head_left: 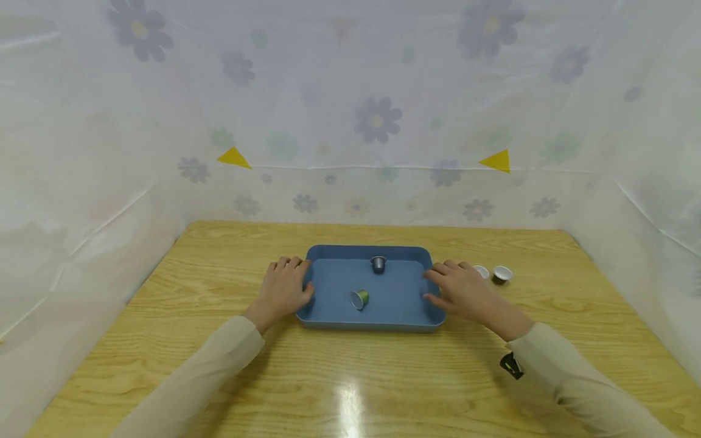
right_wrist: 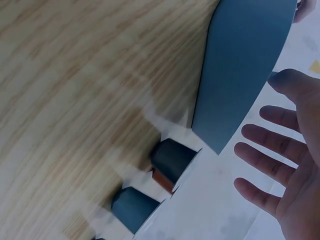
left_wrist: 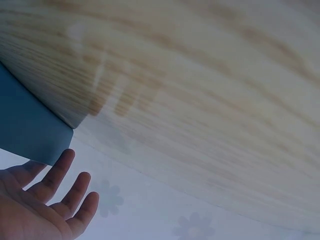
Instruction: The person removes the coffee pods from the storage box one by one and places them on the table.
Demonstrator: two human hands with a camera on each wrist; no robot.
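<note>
A blue tray (head_left: 402, 301) sits on the wooden table (head_left: 274, 377). The left hand (head_left: 283, 286) is at the tray's left side, and the right hand (head_left: 465, 292) is at its right side. Both hands are loose, with fingers spread apart, and neither one is curled tight around anything. The right thumb is up at the tray's rim, and a left fingertip is right by a tray corner; I cannot tell how hard they press, if at all. Inside the tray are two little cups. The green cup (head_left: 362, 297) lies tipped on its side, nearer the tray's front and a bit left of its middle. The dark cup (head_left: 378, 265) is near the tray's back wall; I cannot tell if it stands or lies. To the right of the tray, past the right hand, are a white-topped cup (head_left: 502, 275) and another white top (head_left: 482, 272), partly hidden. Behind the tray hangs a flowery sheet (head_left: 378, 118) with two yellow triangles (head_left: 233, 158).
</note>
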